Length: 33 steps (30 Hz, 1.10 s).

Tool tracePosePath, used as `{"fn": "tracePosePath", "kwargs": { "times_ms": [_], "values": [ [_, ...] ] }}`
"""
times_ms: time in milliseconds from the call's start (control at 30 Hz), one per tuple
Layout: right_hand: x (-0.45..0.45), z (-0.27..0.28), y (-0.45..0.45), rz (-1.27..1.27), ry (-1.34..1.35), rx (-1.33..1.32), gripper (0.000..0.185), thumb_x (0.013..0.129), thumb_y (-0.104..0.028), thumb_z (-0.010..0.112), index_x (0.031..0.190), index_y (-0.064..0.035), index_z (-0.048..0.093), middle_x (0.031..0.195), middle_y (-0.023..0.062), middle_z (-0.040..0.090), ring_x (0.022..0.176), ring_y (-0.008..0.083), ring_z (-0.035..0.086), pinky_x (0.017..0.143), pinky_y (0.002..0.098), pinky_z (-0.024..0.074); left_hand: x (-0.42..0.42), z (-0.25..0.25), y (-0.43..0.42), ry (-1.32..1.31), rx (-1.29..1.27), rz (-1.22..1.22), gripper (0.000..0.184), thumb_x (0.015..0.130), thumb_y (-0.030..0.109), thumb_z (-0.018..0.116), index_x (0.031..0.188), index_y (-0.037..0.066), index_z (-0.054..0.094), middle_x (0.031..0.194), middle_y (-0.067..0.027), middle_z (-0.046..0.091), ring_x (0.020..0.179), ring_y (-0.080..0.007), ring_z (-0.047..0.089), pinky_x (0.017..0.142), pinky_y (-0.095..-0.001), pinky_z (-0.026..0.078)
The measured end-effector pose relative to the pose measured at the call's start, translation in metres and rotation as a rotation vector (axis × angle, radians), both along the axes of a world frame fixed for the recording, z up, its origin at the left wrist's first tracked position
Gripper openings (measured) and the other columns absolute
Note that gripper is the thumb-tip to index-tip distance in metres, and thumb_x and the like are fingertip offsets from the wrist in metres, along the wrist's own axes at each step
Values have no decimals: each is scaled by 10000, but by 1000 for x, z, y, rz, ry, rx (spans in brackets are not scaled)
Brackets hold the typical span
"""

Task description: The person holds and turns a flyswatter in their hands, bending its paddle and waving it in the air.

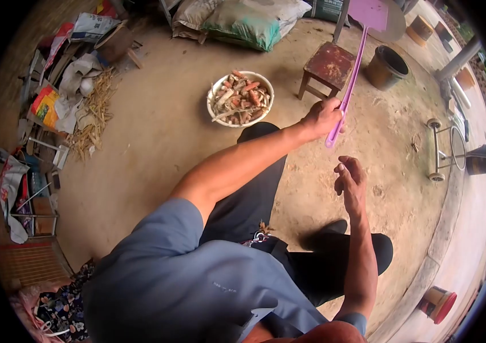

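My left hand (323, 119) is closed around the long handle of a pinkish-purple fly swatter (358, 59). Its flat head points away from me, and the handle's end sticks out below my fist. Nearer to me, my right hand (351, 178) hovers with its fingers loosely bent and apart, holding nothing I can see. A white basin (211, 104) on the floor, left of my left hand, contains reddish and pale pieces that look like corn cobs (242, 98). Beyond my left hand stands a low reddish-brown wooden stool (331, 62) with crumbs on its seat.
Full sacks (243, 24) lie at the back. A dark bucket (387, 67) stands right of the stool. A wheeled metal frame (438, 150) is at the right, beside a raised edge. Bags and dry husks (91, 117) are heaped at left. A red-lidded tub (438, 304) lies at lower right.
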State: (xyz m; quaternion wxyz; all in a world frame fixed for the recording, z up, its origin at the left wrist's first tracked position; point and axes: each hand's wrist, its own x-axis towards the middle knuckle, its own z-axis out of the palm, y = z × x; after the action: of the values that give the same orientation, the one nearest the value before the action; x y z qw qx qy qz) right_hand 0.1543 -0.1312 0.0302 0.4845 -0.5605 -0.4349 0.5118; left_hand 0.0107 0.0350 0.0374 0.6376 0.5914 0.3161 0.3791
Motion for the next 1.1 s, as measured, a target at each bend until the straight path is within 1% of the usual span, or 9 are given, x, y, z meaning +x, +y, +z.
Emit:
{"fn": "tracePosePath", "kwargs": {
  "times_ms": [133,233,400,467,533,733,900,967,1100],
  "values": [
    [7,-7,-4,-26,-58,-6,396,967,-266,622,1210,36,542,884,54,574,519,80,492,461,232,381,-8,10,30,24,70,57,183,986,141,484,1051,-5,574,808,-79,620,708,-190,681,647,-306,554],
    [8,-7,-4,-35,-104,-2,392,963,-252,625,1207,43,542,881,54,574,518,84,493,460,236,382,-9,-31,45,-52,-234,43,203,997,161,491,1043,-21,568,803,-97,608,643,-204,653,566,-327,542],
    [6,-10,-2,-69,-97,17,396,954,-245,634,1197,56,546,869,55,568,519,91,496,466,243,387,-7,-62,58,-69,-380,92,196,969,180,520,977,-10,568,753,-94,591,546,-214,580,471,-366,498],
    [11,-12,-4,-92,-113,16,398,951,-245,638,1193,59,548,866,57,566,520,94,497,469,245,389,-6,-70,62,56,-414,134,196,969,184,518,955,-5,569,697,-82,574,526,-206,566,459,-362,490],
    [12,-14,-1,-77,-95,22,384,951,-212,628,1197,69,537,895,78,565,520,101,508,462,246,397,-5,-61,59,22,-419,162,201,979,199,517,941,9,572,661,-78,564,517,-204,562,450,-356,484],
    [15,-15,-3,-124,-111,28,356,945,-188,626,1185,65,558,939,98,594,524,108,523,465,252,406,-12,-40,43,-111,-552,215,215,1005,228,521,1004,16,561,719,-79,552,557,-212,582,465,-372,506],
    [15,-14,-3,-133,-114,49,357,952,-220,639,1165,56,565,885,69,575,525,96,513,470,253,405,-13,-42,41,-90,-570,234,223,1007,234,530,1019,14,564,756,-71,547,581,-209,585,473,-369,509],
    [16,-13,-4,-136,-103,37,319,946,-162,622,1168,60,565,960,105,604,517,109,526,468,254,413,-14,-41,39,-66,-549,227,223,1007,235,530,1019,15,564,753,-71,547,579,-207,584,471,-364,508],
    [20,-15,-5,-150,-93,65,309,949,-152,619,1165,61,564,967,107,606,524,107,530,469,253,413,-13,-40,38,-34,-514,235,216,1009,230,523,1018,18,562,751,-75,553,560,-200,576,457,-350,502]
  ]
}}
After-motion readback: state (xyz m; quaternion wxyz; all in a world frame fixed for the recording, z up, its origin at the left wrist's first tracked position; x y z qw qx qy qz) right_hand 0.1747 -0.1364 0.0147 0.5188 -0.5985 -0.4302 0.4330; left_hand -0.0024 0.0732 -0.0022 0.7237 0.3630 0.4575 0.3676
